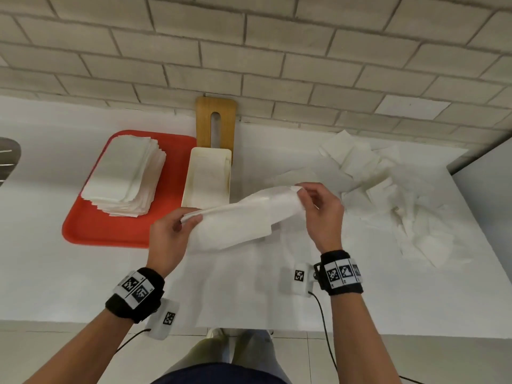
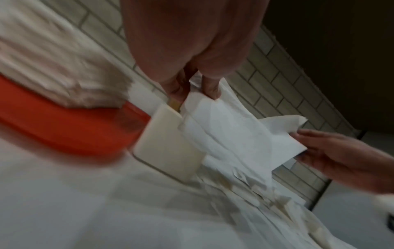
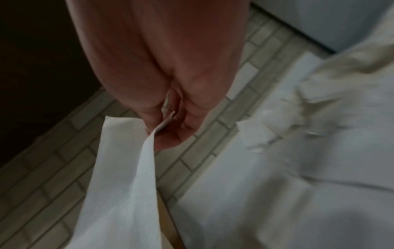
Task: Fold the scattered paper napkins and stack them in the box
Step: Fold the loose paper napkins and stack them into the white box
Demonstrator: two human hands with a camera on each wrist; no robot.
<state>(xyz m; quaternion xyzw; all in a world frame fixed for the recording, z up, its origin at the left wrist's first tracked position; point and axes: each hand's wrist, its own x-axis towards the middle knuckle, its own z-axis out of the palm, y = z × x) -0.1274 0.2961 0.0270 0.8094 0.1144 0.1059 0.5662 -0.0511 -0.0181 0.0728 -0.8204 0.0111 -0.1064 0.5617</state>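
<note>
Brick-pattern wall tile (image 1: 249, 37) backs your white counter (image 1: 41, 259). Your left hand (image 1: 169, 234) and right hand (image 1: 322, 214) each pinch one end of a napkin (image 1: 243, 220) above it, near the cream box (image 1: 206, 178), with loose napkins (image 1: 388, 189) heaped at right.

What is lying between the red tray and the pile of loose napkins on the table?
In the head view, the cream box stands right beside the red tray; then bare white table up to the loose napkins.
</note>
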